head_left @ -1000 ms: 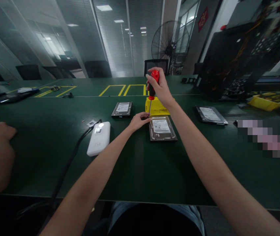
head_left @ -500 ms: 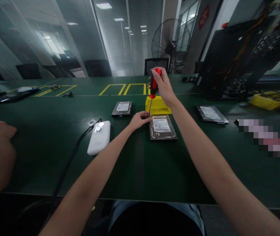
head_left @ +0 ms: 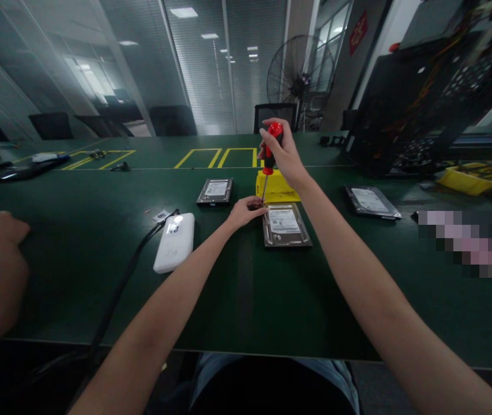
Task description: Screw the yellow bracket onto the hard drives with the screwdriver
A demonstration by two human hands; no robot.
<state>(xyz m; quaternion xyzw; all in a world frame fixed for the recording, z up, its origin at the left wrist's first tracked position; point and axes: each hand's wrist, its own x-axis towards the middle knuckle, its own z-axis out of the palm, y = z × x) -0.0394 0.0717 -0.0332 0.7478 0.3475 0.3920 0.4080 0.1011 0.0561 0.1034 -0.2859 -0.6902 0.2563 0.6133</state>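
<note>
The hard drive [head_left: 289, 229] lies label-up on our tabletop [head_left: 280, 300]; our left hand [head_left: 243, 212] touches its far-left corner, whether its grip is closed we cannot tell; our right hand [head_left: 284, 148] grips the screwdriver [head_left: 269, 163], tip down there.

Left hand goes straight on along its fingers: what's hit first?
Probably the screwdriver, near its tip, just ahead of the left hand. The drive there looks about as close; depth is unclear.

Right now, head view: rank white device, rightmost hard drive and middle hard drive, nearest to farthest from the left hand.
1. Middle hard drive: just right of the left hand.
2. White device: left of it.
3. Rightmost hard drive: farther right.
</note>
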